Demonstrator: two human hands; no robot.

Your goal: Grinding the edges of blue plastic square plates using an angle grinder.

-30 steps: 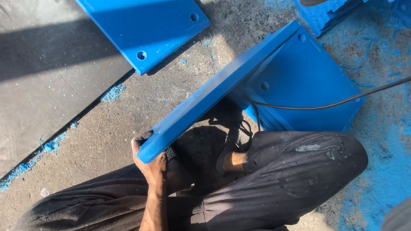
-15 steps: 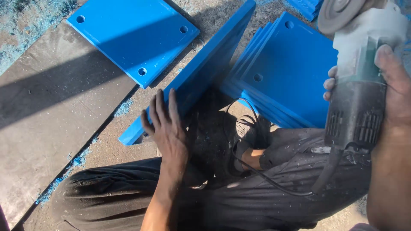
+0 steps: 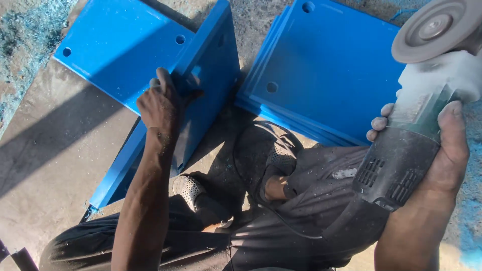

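Observation:
My left hand (image 3: 163, 103) grips the upper edge of a blue plastic plate (image 3: 201, 95) that stands tilted on its edge in front of my knees. My right hand (image 3: 442, 150) is wrapped around the dark body of an angle grinder (image 3: 401, 155), held up at the right. The grinder's grey disc (image 3: 434, 30) points up and away, clear of the plates. Its black cable runs down over my dark trousers.
Another blue plate with corner holes (image 3: 120, 50) lies flat at the upper left. A stack of blue plates (image 3: 326, 75) lies at the upper right. My shoes (image 3: 276, 155) rest on dusty concrete with blue shavings. A dark grey sheet (image 3: 45, 150) lies at the left.
My left hand has closed on the tilted plate's edge and turned the plate more upright. The grinder in my right hand has come lower and closer into view.

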